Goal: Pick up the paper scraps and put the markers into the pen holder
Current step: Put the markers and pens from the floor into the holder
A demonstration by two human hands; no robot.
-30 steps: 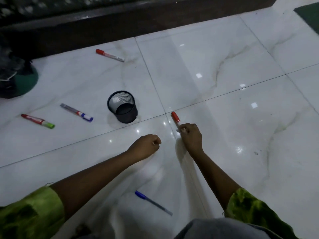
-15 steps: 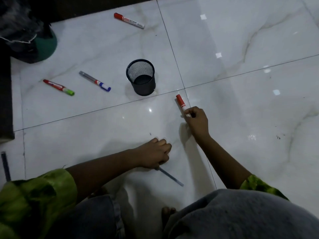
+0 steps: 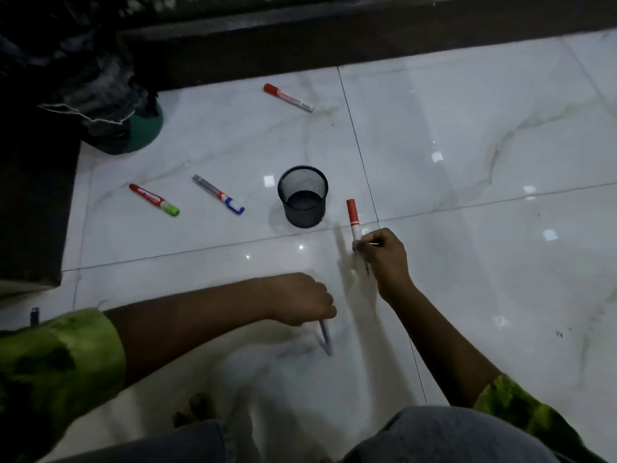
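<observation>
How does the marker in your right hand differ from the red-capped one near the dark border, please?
The held marker is raised, cap up; the far marker lies flat. The right hand grips the held marker; nothing touches the far marker. Both have red caps and white barrels.

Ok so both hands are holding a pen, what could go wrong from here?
The pen holder is mesh, looks light, and stands right beside the red marker held in the right hand; a clumsy drop-in could tip it. The left hand grips the blue pen by one end only, so it may slip. The far marker lies furthest off and is easily missed.
</observation>
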